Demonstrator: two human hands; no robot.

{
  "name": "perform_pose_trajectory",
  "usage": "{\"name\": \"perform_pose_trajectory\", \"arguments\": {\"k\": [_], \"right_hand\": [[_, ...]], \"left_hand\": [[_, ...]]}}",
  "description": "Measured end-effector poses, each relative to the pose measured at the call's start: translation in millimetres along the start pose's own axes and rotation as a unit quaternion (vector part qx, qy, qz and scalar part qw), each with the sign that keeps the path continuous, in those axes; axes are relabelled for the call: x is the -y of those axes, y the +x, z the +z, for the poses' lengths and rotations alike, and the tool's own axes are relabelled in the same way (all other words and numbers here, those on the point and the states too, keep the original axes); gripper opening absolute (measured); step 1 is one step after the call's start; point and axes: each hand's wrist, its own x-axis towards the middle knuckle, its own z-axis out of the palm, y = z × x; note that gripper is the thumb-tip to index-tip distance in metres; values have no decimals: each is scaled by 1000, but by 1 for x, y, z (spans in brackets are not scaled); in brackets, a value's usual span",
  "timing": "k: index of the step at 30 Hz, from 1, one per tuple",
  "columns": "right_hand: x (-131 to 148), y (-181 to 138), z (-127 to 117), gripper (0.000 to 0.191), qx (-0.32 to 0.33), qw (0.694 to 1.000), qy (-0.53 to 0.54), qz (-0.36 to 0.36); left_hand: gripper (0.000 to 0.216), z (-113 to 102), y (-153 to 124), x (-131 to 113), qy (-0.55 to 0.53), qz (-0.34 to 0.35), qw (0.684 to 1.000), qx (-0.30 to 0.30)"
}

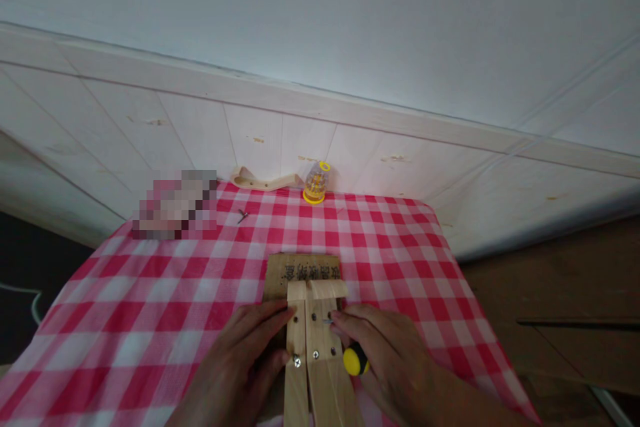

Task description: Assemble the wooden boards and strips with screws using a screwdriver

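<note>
Two pale wooden pieces (296, 333) with curved far ends lie side by side on brown cardboard (277, 273) with dark printed characters. Screw holes run across them, and silver screws (315, 354) sit in two of the nearer ones. My left hand (253, 337) grips the left edge of the wood with its fingertips. On the other side, my right hand (385, 347) is closed round a yellow-and-black screwdriver (355, 359), its handle end poking out under the fingers. Its thumb and forefinger pinch a small silver screw (327, 321) near the far right hole.
Against the white plank wall (255, 133) stand a clear-and-yellow screwdriver bit case (317, 183) and another curved wooden piece (265, 180). Some small dark metal parts (243, 216) lie on the red-checked tablecloth (395, 253), right of a blurred-out object (175, 205).
</note>
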Motion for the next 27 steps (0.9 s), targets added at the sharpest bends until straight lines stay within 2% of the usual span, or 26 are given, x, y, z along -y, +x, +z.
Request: {"name": "perform_pose_trajectory", "arguments": {"k": [4, 12, 16, 20, 27], "right_hand": [[-1, 1, -1, 32, 4, 1000, -5, -10], [1, 3, 9, 33, -51, 998, -13, -37], [8, 18, 9, 42, -31, 996, -14, -80], [13, 28, 10, 39, -25, 992, -28, -121], [9, 29, 17, 39, 20, 993, -20, -114]], "left_hand": [[33, 1, 0, -1, 0, -3, 1000, -6], [36, 5, -4, 1, 8, -22, 1000, -1], [37, 5, -2, -1, 0, -5, 1000, -10], [37, 4, 0, -3, -4, 10, 1000, -14], [40, 5, -2, -1, -8, 9, 1000, -7]]}}
